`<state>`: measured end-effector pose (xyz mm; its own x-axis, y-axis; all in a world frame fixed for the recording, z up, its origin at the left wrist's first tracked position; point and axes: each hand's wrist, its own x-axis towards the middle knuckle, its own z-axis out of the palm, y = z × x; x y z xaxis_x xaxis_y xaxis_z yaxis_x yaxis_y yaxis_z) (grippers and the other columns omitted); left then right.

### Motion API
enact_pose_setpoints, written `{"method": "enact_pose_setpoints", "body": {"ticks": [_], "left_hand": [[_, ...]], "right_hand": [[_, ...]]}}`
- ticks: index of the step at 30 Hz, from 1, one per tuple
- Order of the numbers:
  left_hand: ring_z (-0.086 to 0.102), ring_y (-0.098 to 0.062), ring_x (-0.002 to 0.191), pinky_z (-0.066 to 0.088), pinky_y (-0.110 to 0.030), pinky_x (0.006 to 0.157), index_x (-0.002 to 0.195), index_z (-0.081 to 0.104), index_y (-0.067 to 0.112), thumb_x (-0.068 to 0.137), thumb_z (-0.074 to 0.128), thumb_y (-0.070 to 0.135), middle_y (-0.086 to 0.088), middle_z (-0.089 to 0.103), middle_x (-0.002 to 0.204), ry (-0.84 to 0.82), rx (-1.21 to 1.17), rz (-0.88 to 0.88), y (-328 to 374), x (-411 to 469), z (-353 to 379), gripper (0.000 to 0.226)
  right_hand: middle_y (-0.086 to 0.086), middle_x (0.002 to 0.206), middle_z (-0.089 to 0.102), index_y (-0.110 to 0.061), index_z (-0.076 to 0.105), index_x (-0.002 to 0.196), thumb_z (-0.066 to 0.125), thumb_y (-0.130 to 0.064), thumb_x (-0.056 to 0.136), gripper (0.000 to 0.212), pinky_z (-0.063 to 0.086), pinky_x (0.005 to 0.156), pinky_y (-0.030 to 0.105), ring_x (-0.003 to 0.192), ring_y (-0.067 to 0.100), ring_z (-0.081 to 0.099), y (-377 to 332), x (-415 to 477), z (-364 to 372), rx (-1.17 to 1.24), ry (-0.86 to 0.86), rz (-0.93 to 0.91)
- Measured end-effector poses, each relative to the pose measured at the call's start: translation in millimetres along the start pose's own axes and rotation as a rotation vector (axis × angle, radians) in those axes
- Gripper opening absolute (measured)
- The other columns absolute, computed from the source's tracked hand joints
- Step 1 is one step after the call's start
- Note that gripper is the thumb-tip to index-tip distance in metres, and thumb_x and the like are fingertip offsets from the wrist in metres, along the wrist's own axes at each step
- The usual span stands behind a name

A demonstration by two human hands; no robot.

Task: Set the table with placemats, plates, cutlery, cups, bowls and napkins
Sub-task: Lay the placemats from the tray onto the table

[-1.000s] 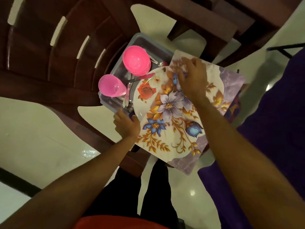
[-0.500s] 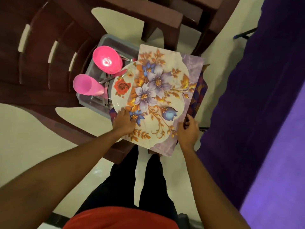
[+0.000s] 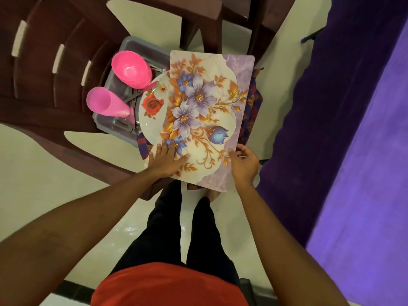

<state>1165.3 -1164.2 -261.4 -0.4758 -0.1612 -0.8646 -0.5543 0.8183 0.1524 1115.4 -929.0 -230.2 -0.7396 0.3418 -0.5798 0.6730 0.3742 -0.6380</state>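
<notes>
A floral placemat (image 3: 207,102) lies on top of a stack on a brown chair seat. My right hand (image 3: 244,164) grips its near right edge, thumb on top. My left hand (image 3: 165,161) lies flat on its near left corner, fingers spread. Under the placemat a white plate with a red rose (image 3: 152,120) sticks out to the left. Checked napkins (image 3: 254,107) show at the right edge. A grey tub (image 3: 132,44) behind holds a pink bowl (image 3: 130,69), a pink cup (image 3: 103,104) lying on its side, and cutlery (image 3: 132,96).
The stack rests on a dark brown plastic chair (image 3: 55,62); a second brown chair (image 3: 231,14) stands behind it. A surface with a purple cloth (image 3: 353,151) fills the right side. My legs stand on the pale tiled floor below.
My right hand came from the placemat's far end to its near right edge and took hold. My left hand slid from the stack's left edge onto the placemat's near corner.
</notes>
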Motion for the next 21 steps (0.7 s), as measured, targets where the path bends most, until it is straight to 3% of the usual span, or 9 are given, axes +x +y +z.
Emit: {"method": "enact_pose_setpoints", "body": {"ticks": [4, 8, 10, 12, 15, 17, 21], "left_hand": [[-0.008, -0.034, 0.153, 0.001, -0.058, 0.120, 0.159, -0.006, 0.022, 0.093, 0.024, 0.072, -0.006, -0.010, 0.167, -0.069, 0.033, 0.057, 7, -4, 1, 0.088], [-0.007, -0.034, 0.153, 0.005, -0.058, 0.121, 0.159, -0.006, 0.020, 0.098, 0.027, 0.066, -0.006, -0.010, 0.167, -0.108, -0.007, 0.088, 14, -8, -2, 0.083], [-0.004, -0.034, 0.153, 0.009, -0.058, 0.121, 0.159, -0.004, 0.021, 0.098, 0.030, 0.064, -0.005, -0.007, 0.167, -0.118, -0.053, 0.102, 15, -9, -2, 0.082], [0.004, -0.032, 0.153, 0.016, -0.054, 0.121, 0.159, -0.002, 0.022, 0.098, 0.036, 0.062, -0.004, 0.001, 0.167, -0.134, -0.141, 0.120, 19, -16, -2, 0.083], [0.026, -0.029, 0.148, 0.030, -0.040, 0.114, 0.159, 0.000, 0.020, 0.099, 0.043, 0.055, -0.005, 0.020, 0.163, -0.171, -0.262, 0.151, 30, -29, 0, 0.081], [0.033, -0.028, 0.145, 0.033, -0.037, 0.110, 0.159, 0.005, 0.021, 0.100, 0.045, 0.051, -0.005, 0.027, 0.160, -0.117, -0.313, 0.163, 33, -38, 2, 0.077], [0.045, -0.020, 0.134, 0.036, -0.030, 0.104, 0.151, 0.036, 0.020, 0.101, 0.053, 0.031, -0.001, 0.047, 0.147, 0.181, -0.532, 0.231, 39, -61, 3, 0.054]], "right_hand": [[-0.005, 0.098, 0.069, -0.019, 0.069, 0.114, 0.081, -0.030, 0.084, 0.033, 0.059, 0.078, 0.031, 0.089, 0.010, 0.066, 1, -4, -5, -0.031, -0.108, 0.001], [-0.004, 0.116, 0.055, -0.024, 0.061, 0.127, 0.078, -0.038, 0.084, 0.048, 0.051, 0.077, 0.032, 0.098, 0.013, 0.057, 4, -10, -9, -0.187, -0.001, 0.020], [-0.003, 0.110, 0.058, -0.023, 0.063, 0.120, 0.077, -0.038, 0.085, 0.041, 0.048, 0.073, 0.028, 0.094, 0.016, 0.059, 9, -12, -11, -0.152, -0.001, 0.047], [-0.004, 0.091, 0.063, -0.021, 0.067, 0.103, 0.075, -0.032, 0.088, 0.020, 0.045, 0.064, 0.026, 0.083, 0.015, 0.061, 14, -14, -15, -0.078, -0.020, 0.055], [-0.009, 0.085, 0.069, -0.022, 0.074, 0.096, 0.069, -0.031, 0.093, 0.011, 0.054, 0.069, 0.031, 0.080, 0.012, 0.064, 15, -20, -28, -0.110, 0.001, -0.036], [-0.009, 0.088, 0.071, -0.022, 0.076, 0.096, 0.068, -0.032, 0.094, 0.013, 0.052, 0.069, 0.028, 0.081, 0.010, 0.064, 9, -26, -38, -0.120, -0.006, -0.086], [-0.009, 0.092, 0.071, -0.018, 0.076, 0.101, 0.065, -0.026, 0.097, 0.014, 0.056, 0.074, 0.026, 0.084, 0.008, 0.064, -13, -40, -68, -0.054, 0.025, -0.158]]}}
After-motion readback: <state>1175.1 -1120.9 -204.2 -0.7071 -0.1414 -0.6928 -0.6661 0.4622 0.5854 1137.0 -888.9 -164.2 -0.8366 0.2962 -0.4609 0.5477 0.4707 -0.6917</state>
